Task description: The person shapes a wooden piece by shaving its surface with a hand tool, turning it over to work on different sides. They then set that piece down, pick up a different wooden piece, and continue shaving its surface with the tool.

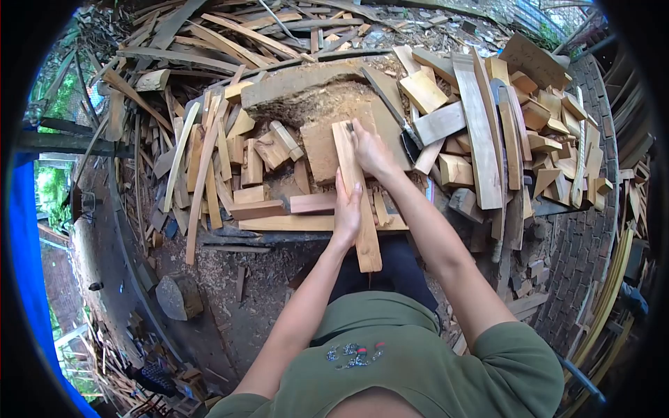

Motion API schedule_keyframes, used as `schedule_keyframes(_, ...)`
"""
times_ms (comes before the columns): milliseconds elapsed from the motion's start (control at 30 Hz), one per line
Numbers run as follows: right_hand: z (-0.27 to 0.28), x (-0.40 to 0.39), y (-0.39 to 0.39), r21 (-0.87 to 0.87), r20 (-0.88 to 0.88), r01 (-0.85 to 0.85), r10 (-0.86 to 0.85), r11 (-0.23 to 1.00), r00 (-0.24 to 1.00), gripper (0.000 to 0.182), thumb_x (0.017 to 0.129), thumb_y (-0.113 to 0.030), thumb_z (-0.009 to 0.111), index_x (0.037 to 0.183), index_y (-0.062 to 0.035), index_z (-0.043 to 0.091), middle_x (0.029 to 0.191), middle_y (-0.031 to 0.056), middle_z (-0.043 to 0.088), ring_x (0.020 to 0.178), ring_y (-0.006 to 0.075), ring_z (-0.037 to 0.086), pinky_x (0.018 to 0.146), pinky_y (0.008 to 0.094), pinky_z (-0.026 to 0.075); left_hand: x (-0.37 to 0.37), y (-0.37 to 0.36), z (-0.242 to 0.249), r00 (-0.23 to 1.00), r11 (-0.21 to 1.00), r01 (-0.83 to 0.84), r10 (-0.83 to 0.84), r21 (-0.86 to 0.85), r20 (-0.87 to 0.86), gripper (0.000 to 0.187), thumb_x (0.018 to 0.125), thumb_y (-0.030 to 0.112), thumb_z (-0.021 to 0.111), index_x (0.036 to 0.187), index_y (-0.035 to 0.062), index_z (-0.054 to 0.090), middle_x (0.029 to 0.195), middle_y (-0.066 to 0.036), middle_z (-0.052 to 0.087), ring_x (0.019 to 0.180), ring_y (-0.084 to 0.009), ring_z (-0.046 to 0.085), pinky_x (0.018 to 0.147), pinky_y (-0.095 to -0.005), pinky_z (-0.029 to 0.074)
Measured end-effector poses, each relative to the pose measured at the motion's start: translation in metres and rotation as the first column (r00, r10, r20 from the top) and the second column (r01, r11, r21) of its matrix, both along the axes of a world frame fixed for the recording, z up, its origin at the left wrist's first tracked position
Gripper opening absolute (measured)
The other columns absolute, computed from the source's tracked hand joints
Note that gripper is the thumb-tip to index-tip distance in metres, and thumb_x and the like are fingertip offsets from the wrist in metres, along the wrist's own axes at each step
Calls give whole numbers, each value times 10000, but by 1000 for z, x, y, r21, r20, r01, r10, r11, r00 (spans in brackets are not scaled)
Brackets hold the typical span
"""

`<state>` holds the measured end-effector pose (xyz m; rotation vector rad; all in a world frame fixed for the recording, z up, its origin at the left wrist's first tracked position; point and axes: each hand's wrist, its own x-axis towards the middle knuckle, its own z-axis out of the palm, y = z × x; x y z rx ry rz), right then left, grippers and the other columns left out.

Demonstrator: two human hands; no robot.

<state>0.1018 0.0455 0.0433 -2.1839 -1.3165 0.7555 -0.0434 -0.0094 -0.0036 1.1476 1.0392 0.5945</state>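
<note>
A long flat wooden board [366, 240] points away from my body, its far end over a thick wooden block [317, 150] on the workbench. My left hand [348, 209] is wrapped round the board's left side near its middle. At the board's far end, my right hand [371, 149] is closed on something small and dark, mostly hidden by the fingers, against the right edge. Under the board, a long pale strip [293, 223] lies along the bench's near edge, with a short reddish piece [313, 203] just beyond it.
Cut wood blocks [456, 170] and long planks [478, 132] are heaped on the right. Thin strips [202, 177] and small blocks [252, 164] crowd the left. A round stump [179, 297] stands on the ground at lower left.
</note>
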Motion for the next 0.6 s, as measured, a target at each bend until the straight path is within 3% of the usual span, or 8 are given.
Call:
schedule_keyframes(233, 2, 0, 9, 1, -39, 19, -19, 1000, 999, 467, 971, -278, 357, 1376, -48, 383, 952, 330, 619, 939, 492, 595, 860, 541, 462, -2, 4, 1, 1000, 999, 19, -18, 38, -15, 577, 1001, 214, 390, 1482, 200, 72, 939, -120, 504, 593, -173, 558, 433, -302, 527)
schedule_keyframes(333, 10, 2, 7, -61, -38, -17, 15, 998, 999, 466, 987, -291, 322, 1387, -56, 367, 1095, 281, 602, 1027, 471, 562, 911, 532, 428, -1, 0, -1, 1000, 1000, -3, 3, 26, -5, 586, 1000, 217, 397, 1483, 201, 67, 941, -115, 501, 599, -170, 555, 437, -305, 529)
schedule_keyframes(433, 10, -7, -5, -118, -35, -7, 2, 993, 999, 449, 989, -299, 319, 1353, -48, 397, 1081, 282, 609, 1035, 474, 557, 908, 534, 430, -4, 3, -1, 1000, 999, -3, 2, 33, 20, 587, 999, 223, 400, 1483, 205, 68, 940, -110, 490, 604, -167, 552, 437, -306, 529)
schedule_keyframes(500, 4, -8, -3, 23, 32, 2, -3, 1000, 999, 434, 976, -270, 349, 1310, -4, 427, 932, 351, 613, 917, 490, 608, 831, 544, 470, -5, -1, -5, 1000, 1000, 13, -13, 24, -9, 597, 998, 225, 404, 1486, 207, 61, 963, -112, 486, 611, -169, 554, 438, -307, 529)
schedule_keyframes(600, -1, 1, 22, 16, 21, -14, 14, 1000, 1000, 446, 976, -271, 354, 1350, -32, 403, 934, 333, 624, 915, 489, 610, 826, 545, 476, -7, 0, -6, 997, 995, 41, -35, 92, -63, 596, 1000, 228, 399, 1486, 208, 56, 966, -117, 491, 608, -172, 553, 438, -306, 528)
